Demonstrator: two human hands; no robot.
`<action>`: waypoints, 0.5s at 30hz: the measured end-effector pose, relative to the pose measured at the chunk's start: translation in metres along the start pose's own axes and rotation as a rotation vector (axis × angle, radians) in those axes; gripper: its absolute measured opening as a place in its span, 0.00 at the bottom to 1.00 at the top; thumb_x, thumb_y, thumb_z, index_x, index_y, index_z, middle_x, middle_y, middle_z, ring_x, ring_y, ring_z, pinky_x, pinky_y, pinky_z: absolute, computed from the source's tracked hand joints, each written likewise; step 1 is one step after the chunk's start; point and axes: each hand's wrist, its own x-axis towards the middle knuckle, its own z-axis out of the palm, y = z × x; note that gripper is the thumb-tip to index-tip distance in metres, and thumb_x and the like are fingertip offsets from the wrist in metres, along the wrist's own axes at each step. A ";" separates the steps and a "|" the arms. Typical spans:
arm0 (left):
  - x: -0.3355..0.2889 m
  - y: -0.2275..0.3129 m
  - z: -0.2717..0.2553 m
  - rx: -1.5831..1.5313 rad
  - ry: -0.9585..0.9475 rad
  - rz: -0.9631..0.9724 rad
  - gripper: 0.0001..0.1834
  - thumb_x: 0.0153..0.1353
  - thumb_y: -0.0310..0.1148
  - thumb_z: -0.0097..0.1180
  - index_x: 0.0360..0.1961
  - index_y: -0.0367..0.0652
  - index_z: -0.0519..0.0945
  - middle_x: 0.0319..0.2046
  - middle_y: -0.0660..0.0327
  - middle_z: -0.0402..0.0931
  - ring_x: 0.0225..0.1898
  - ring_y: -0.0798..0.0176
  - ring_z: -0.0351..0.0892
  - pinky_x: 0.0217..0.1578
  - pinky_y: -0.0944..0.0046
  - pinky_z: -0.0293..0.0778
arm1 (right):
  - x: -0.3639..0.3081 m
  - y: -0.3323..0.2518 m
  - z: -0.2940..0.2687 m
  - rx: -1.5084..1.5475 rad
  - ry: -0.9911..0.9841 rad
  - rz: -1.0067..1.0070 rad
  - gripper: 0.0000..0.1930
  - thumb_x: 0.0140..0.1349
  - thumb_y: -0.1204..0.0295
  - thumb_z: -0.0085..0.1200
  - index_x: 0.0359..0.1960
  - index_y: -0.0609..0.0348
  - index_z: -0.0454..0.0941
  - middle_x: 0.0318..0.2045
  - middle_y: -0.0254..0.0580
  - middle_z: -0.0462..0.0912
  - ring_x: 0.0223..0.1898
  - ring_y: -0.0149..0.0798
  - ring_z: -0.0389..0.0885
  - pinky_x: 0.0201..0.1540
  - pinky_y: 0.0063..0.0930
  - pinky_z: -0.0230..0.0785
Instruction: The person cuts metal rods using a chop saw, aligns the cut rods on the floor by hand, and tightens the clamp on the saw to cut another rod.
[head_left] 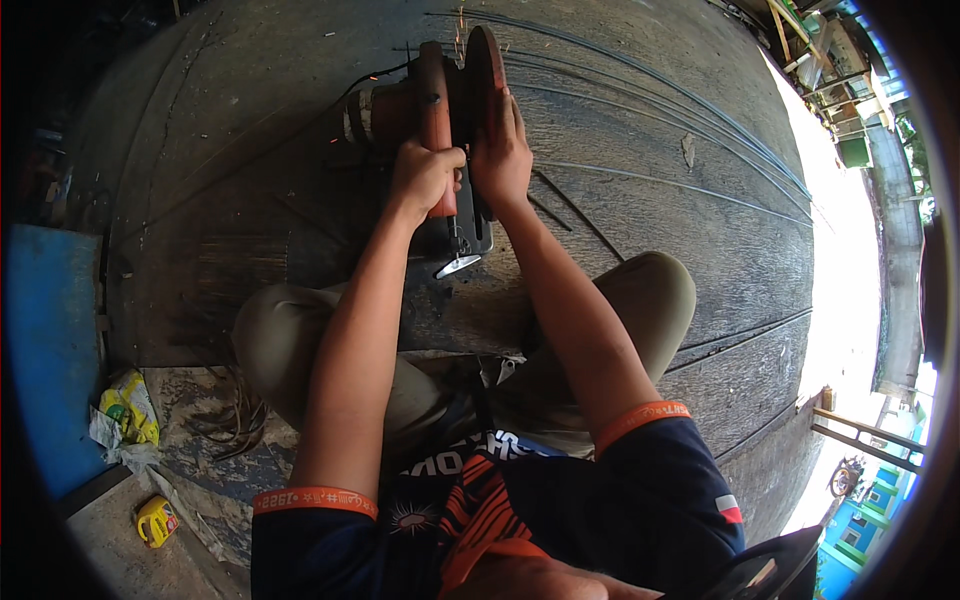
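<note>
I'm watching from above, and the cut-off saw's red handle (436, 115) has my left hand (428, 178) closed around it, fingers curled in tight; my right hand (502, 165) lies against the round red guard (487, 70), though how far its fingers wrap I can't tell; the saw's motor (385, 112) sits to the left, the whole machine on the dark floor (720, 260) in front of my folded legs; and there go the sparks (461, 22), a thin orange spray past the head, so I'd call this a cut under way rather than finished; how deep it has bitten I can't say, the contact point being hidden behind the saw; long thin rods (680, 100) sweep away to the right, so plenty of length looks left; two shorter dark rods (580, 213) lie just right of the base, perhaps finished pieces, perhaps scrap; no sorted stack shows, so I can't count what's done.
</note>
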 end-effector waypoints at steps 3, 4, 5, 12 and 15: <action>0.002 -0.003 -0.001 0.011 0.001 0.002 0.07 0.49 0.27 0.56 0.29 0.36 0.75 0.20 0.61 0.73 0.18 0.67 0.74 0.21 0.66 0.74 | 0.000 -0.002 0.000 0.011 -0.022 0.022 0.31 0.59 0.74 0.52 0.66 0.57 0.60 0.59 0.59 0.70 0.52 0.61 0.76 0.47 0.43 0.75; 0.002 -0.004 -0.002 0.010 0.007 0.005 0.07 0.49 0.27 0.56 0.29 0.36 0.75 0.20 0.61 0.73 0.18 0.67 0.74 0.21 0.66 0.74 | 0.000 -0.003 -0.001 0.023 -0.040 0.044 0.31 0.59 0.74 0.52 0.66 0.59 0.61 0.59 0.60 0.70 0.54 0.60 0.75 0.50 0.42 0.74; 0.001 -0.003 -0.002 0.010 0.008 0.004 0.07 0.49 0.27 0.56 0.29 0.36 0.75 0.20 0.61 0.73 0.18 0.67 0.74 0.21 0.66 0.74 | 0.000 -0.005 -0.002 0.024 -0.041 0.045 0.31 0.59 0.74 0.52 0.66 0.59 0.61 0.59 0.60 0.70 0.54 0.60 0.75 0.50 0.42 0.74; 0.000 0.000 0.000 -0.013 0.012 -0.006 0.06 0.49 0.27 0.56 0.29 0.36 0.75 0.19 0.61 0.72 0.18 0.67 0.74 0.21 0.66 0.74 | 0.000 -0.001 -0.002 0.040 -0.021 0.031 0.31 0.59 0.73 0.53 0.66 0.57 0.60 0.59 0.59 0.70 0.53 0.61 0.75 0.48 0.43 0.75; 0.001 -0.002 -0.001 -0.005 0.019 -0.002 0.06 0.49 0.27 0.56 0.28 0.36 0.75 0.19 0.61 0.72 0.18 0.67 0.74 0.21 0.66 0.74 | 0.000 -0.004 -0.002 0.047 -0.023 0.036 0.31 0.59 0.73 0.53 0.66 0.56 0.60 0.59 0.59 0.70 0.53 0.61 0.75 0.49 0.43 0.75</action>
